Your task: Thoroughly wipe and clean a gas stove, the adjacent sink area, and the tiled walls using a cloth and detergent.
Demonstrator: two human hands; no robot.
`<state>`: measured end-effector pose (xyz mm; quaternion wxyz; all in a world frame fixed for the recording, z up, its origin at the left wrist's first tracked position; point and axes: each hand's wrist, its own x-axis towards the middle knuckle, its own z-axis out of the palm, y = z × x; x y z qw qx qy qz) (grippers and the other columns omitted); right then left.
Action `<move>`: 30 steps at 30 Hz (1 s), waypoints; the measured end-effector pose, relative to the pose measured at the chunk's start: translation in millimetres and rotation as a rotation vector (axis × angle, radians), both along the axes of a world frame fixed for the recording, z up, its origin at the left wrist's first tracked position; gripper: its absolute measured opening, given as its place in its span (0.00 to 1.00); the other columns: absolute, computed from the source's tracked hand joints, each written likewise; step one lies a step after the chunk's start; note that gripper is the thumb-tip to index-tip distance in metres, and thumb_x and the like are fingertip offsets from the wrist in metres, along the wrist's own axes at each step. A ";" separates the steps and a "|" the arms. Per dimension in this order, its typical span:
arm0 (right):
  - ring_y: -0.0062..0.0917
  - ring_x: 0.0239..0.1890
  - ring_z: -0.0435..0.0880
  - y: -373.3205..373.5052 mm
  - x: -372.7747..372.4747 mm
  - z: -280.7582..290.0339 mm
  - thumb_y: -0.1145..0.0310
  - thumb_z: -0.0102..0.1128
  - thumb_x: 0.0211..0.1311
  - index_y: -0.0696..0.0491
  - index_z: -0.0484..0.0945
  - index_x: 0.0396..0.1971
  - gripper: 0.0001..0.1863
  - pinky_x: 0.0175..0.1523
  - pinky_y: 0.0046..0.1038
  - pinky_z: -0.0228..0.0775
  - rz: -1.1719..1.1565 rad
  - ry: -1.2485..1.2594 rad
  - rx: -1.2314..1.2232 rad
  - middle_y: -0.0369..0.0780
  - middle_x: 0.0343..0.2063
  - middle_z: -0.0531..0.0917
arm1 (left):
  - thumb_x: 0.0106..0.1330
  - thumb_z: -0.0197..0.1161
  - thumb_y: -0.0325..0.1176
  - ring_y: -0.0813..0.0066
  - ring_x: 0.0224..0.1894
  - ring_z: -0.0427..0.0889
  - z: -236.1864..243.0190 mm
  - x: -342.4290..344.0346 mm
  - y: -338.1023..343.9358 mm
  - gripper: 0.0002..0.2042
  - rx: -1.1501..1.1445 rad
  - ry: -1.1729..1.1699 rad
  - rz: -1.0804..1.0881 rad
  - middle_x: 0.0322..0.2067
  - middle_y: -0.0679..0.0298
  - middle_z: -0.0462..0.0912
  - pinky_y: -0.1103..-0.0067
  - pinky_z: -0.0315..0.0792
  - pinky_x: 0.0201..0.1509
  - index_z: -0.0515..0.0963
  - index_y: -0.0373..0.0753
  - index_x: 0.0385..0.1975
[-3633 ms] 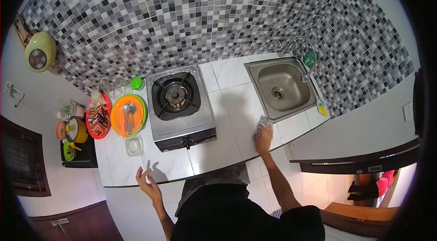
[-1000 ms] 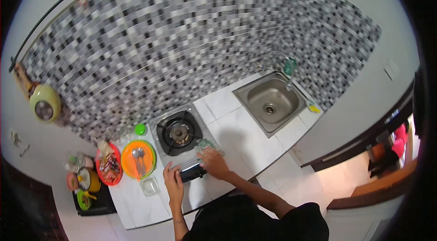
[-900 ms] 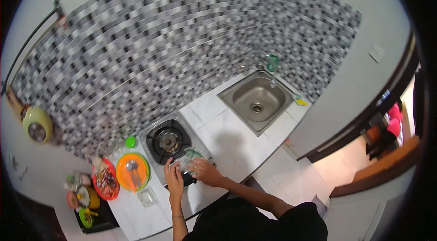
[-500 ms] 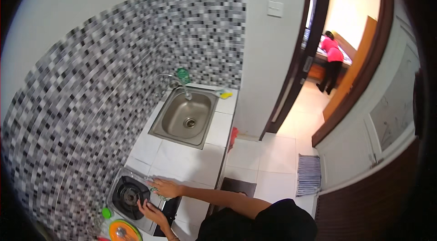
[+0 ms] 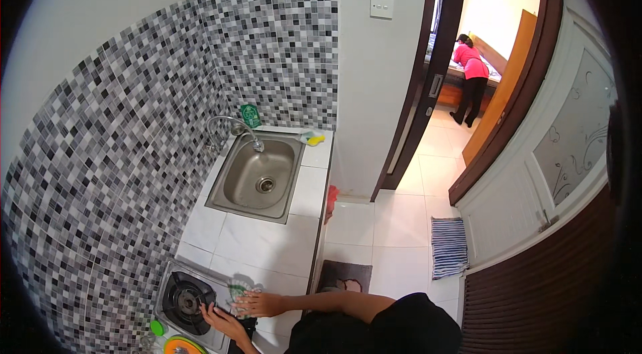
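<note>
My left hand is at the near right edge of the black burner grate on a silver gas stove. Its fingers are apart, with the tips at the grate's rim. To its right, my right hand reaches in from the right with its fingers stretched out. The fingertips lie along the near edge of a crumpled green and white cloth, which sits at the stove's right edge by the white tiled counter. The stove's dark front panel is partly hidden by my hands.
Beyond the stove, a steel sink with a curved tap is set in the counter. A green pouch leans behind it. An orange-rimmed lid and green cap sit near left. A person bends over a bed through the doorway.
My right hand has drawn back toward me off the cloth, which now shows more fully. The left hand stays by the grate. The whole view has shifted slightly.
</note>
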<state>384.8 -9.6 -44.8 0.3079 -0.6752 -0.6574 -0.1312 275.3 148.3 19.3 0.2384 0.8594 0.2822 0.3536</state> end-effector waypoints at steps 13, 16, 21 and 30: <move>0.35 0.84 0.43 -12.5 15.0 17.5 0.56 0.69 0.57 0.39 0.50 0.81 0.53 0.84 0.51 0.34 0.048 -0.179 -0.181 0.36 0.83 0.44 | 0.84 0.45 0.37 0.44 0.66 0.70 -4.0 -1.0 2.4 0.18 0.039 -0.004 0.007 0.63 0.42 0.71 0.57 0.65 0.69 0.77 0.28 0.51; 0.39 0.83 0.43 4.1 20.2 29.7 0.47 0.73 0.49 0.41 0.50 0.81 0.59 0.83 0.55 0.30 0.050 -0.188 -0.161 0.39 0.82 0.47 | 0.84 0.45 0.37 0.43 0.67 0.69 -1.8 -1.4 1.9 0.17 0.026 -0.011 -0.007 0.63 0.42 0.71 0.56 0.64 0.69 0.76 0.28 0.51; 0.44 0.81 0.49 31.1 35.7 40.6 0.44 0.78 0.43 0.42 0.60 0.77 0.58 0.83 0.56 0.29 0.208 -0.003 -0.193 0.45 0.76 0.61 | 0.84 0.46 0.36 0.41 0.68 0.68 2.1 -3.0 -1.5 0.16 0.007 -0.022 -0.015 0.63 0.42 0.71 0.55 0.64 0.69 0.76 0.28 0.51; 0.41 0.62 0.77 33.4 51.2 39.4 0.59 0.57 0.71 0.47 0.82 0.57 0.19 0.70 0.47 0.64 0.282 0.331 -0.282 0.43 0.55 0.82 | 0.82 0.50 0.37 0.50 0.63 0.74 18.0 -21.9 4.6 0.16 -0.250 -0.265 0.024 0.62 0.45 0.76 0.62 0.66 0.68 0.81 0.30 0.50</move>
